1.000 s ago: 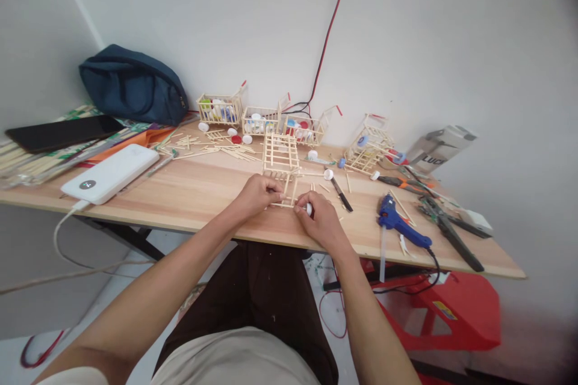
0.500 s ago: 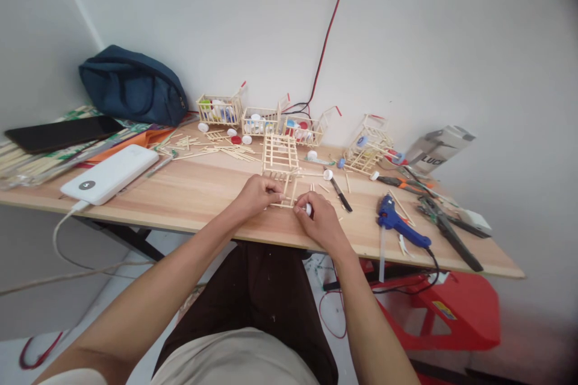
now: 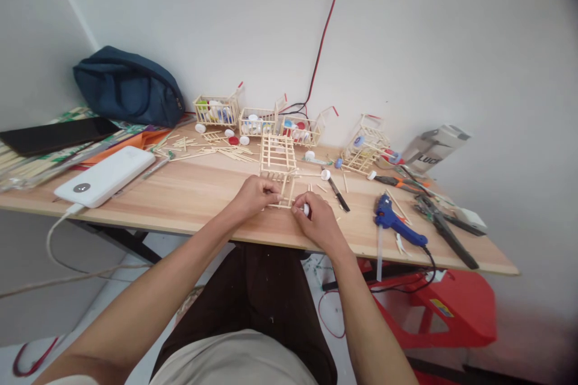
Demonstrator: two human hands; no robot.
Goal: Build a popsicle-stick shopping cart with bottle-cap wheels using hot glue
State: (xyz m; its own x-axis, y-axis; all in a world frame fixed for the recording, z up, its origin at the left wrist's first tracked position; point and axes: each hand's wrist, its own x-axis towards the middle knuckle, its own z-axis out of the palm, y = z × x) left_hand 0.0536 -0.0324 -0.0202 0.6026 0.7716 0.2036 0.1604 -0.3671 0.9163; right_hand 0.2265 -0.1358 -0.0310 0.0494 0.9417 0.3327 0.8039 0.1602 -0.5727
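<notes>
My left hand and my right hand meet near the front edge of the wooden table. Both pinch a small frame of thin wooden sticks that lies flat between them. The left hand's fingers close on the frame's left end. A white bottle cap shows inside the right hand's closed fingers, which also press on the frame's near right corner. Just behind the frame lies a larger stick lattice.
Several stick carts filled with bottle caps stand along the wall. A blue glue gun, pliers and a knife lie to the right. A white power bank, a phone and a blue bag are on the left.
The hands hold the same grip on the stick frame. The view has shifted slightly, so everything sits a little further left in the picture.
</notes>
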